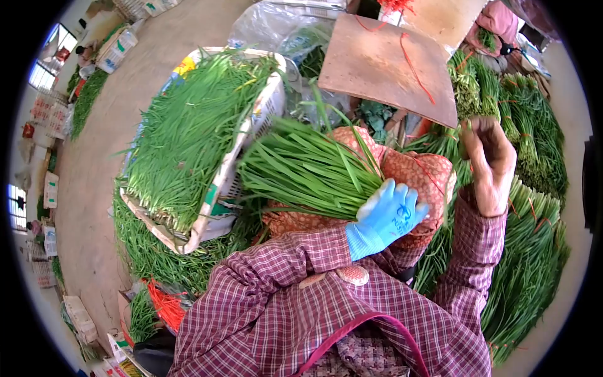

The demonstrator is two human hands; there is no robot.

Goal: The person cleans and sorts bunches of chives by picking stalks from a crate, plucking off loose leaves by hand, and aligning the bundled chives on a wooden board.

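My left hand, in a light blue glove, is closed around the lower ends of a bunch of garlic chives. The long green leaves fan out to the left, over my lap, which is covered with patterned reddish cloth. My bare right hand is raised to the right of the bunch, beside the corner of a brown board. Its fingers are curled in toward the thumb. A small greenish spot shows at the fingertips, too small to name. Red ties lie on the board.
A white plastic crate heaped with loose chives stands at my left. Tied bundles are stacked along my right side. Clear plastic bags lie beyond the crate. Red ties lie at lower left. Concrete floor runs along the left.
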